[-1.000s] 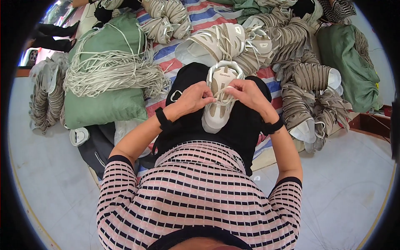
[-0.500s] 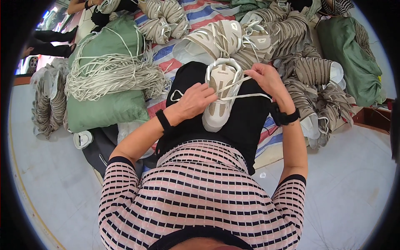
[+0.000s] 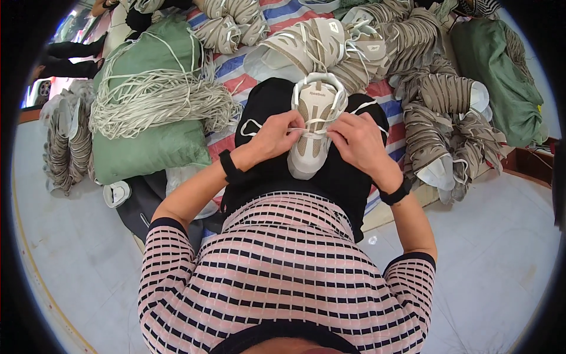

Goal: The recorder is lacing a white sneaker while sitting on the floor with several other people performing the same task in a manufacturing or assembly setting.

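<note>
A beige and white shoe upper [image 3: 308, 158] lies on my lap, its toe pointing toward me and its tongue at the far end. A flat off-white shoelace [image 3: 317, 125] crosses its throat. My left hand [image 3: 279, 135] is closed at the shoe's left edge, thumb and fingertips pinched on the lace there. On the other edge my right hand [image 3: 358, 143] bends inward, its fingertips pinching the lace close to the eyelets. Loose lace ends stick out beyond both hands over the black cloth on my lap. The exact grip of the fingertips is partly hidden.
A green sack [image 3: 153, 156] with a thick bundle of laces [image 3: 159, 109] on it stands at left. Stacked shoe uppers [image 3: 436, 97] lie ahead and to the right, on a striped sheet [image 3: 386, 93]. Another green sack [image 3: 492, 82] stands far right. People sit beyond.
My right hand has come down and inward from beside the shoe's collar to its lacing, drawing the lace across. My left hand has shifted slightly, staying at the left edge.
</note>
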Action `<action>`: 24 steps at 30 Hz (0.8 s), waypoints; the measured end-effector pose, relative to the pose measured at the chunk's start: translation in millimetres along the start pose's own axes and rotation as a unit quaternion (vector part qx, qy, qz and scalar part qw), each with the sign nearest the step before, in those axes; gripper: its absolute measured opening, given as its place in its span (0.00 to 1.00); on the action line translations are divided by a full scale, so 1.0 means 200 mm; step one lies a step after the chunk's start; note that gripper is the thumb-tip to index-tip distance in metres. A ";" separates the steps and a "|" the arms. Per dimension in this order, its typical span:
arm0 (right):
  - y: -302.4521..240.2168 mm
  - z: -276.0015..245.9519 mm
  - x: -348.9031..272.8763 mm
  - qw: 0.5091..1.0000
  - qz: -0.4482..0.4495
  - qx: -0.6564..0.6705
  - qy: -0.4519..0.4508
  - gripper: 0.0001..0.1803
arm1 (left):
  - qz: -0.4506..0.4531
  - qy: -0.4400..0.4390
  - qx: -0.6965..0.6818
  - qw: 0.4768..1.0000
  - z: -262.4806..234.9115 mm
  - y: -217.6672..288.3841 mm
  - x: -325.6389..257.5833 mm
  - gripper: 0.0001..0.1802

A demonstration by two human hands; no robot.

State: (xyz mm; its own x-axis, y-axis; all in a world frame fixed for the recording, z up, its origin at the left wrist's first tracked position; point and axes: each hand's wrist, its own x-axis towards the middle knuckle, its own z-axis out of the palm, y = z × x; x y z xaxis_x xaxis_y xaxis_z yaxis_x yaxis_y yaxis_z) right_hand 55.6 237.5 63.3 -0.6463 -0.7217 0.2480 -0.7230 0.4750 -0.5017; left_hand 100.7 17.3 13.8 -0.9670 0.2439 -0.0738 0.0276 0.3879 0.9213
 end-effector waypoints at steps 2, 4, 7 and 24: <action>0.00 0.04 -0.03 0.999 0.006 -0.030 0.013 0.07 | -0.015 -0.014 -0.011 1.000 0.00 0.01 0.02 0.06; 0.01 0.07 -0.05 0.998 0.015 -0.059 0.026 0.10 | -0.039 -0.018 -0.001 0.999 0.00 0.03 0.03 0.07; 0.00 0.13 -0.07 0.997 0.031 -0.076 0.009 0.14 | -0.041 -0.006 0.018 0.999 0.01 0.03 0.04 0.07; 0.01 0.22 -0.03 0.938 0.265 0.222 -0.024 0.09 | -0.018 0.044 0.020 0.999 0.08 -0.01 0.04 0.07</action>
State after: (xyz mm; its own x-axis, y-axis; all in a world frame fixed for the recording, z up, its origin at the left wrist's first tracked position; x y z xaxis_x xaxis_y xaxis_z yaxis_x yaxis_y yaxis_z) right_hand 68.5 220.6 24.9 -0.8670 -0.4699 -0.1659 -0.1227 0.5240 -0.8428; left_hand 97.2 31.9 5.0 -0.9860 0.1507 -0.0711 0.0006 0.4300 0.9028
